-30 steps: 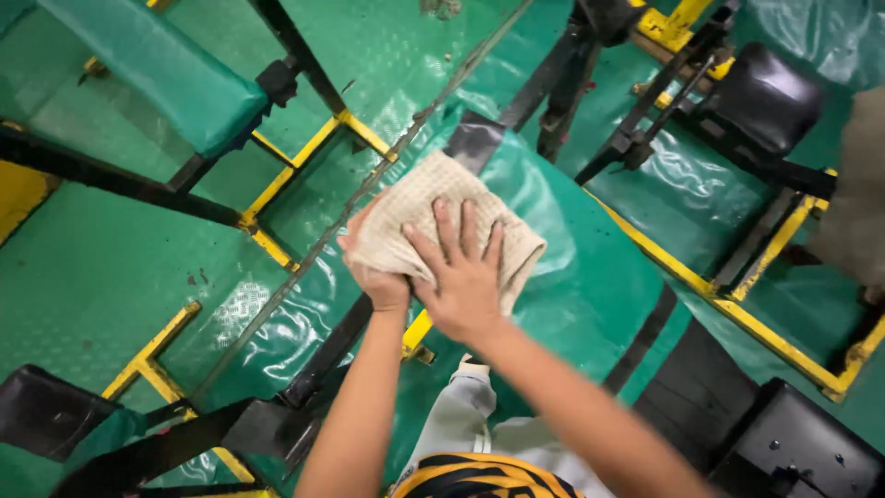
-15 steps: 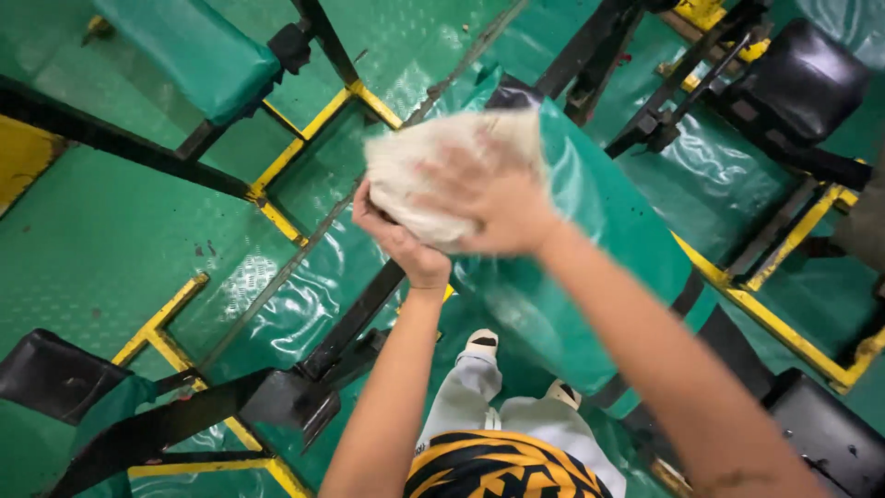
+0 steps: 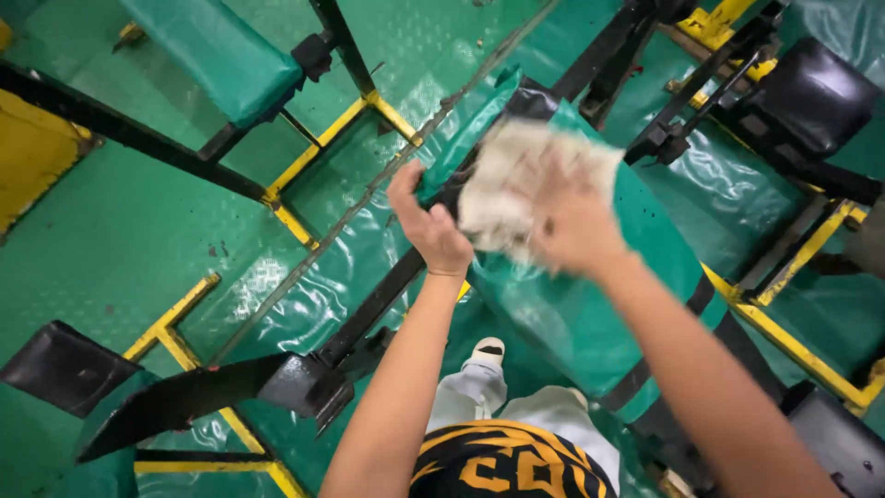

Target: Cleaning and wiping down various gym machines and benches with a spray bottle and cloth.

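Green textured floor w/ yellow-and-black steel frames all around, most pads wrapped in shiny green plastic. Right hand lies flat, fingers spread, pressing a beige waffle-weave cloth onto the long green plastic-covered bench pad; hand & cloth are motion-blurred, so exact finger hold can't be told, but it isn't a fist. Left hand is curled closed around the upper left edge of that same pad, gripping the plastic just beside the cloth. Cloth sits near the pad's top end, next to a black bare patch. Outward: a black metal bar runs under the left forearm, white shoe below, black seat pad top right.
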